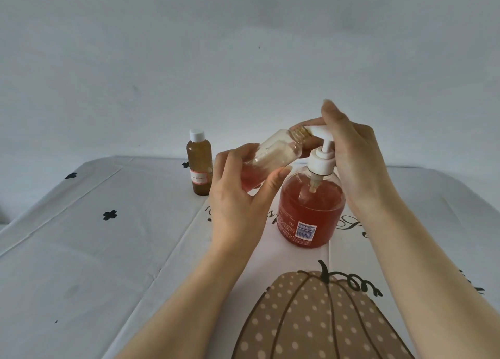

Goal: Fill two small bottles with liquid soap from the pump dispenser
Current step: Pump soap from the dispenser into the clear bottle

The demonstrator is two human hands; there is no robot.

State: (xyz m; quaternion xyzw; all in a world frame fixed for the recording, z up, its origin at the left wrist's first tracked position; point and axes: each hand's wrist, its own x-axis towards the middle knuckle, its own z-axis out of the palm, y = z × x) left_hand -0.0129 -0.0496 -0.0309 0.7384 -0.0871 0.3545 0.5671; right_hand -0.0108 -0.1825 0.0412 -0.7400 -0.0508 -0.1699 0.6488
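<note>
A clear pump dispenser (312, 210) with pink-red soap stands on the table at centre right. My left hand (238, 196) grips a small clear bottle (273, 153), tilted, with its open threaded neck held against the white pump spout (319, 130). Pink soap lies in the bottle's lower end. My right hand (354, 155) rests on the pump head, its palm over the top and its fingers reaching forward. A second small bottle (199, 164), amber with a white cap and a small label, stands upright to the left.
The table wears a white cloth (81, 250) with small black flower marks and a large dotted pumpkin print (311, 318) near the front edge. A plain pale wall rises behind the table.
</note>
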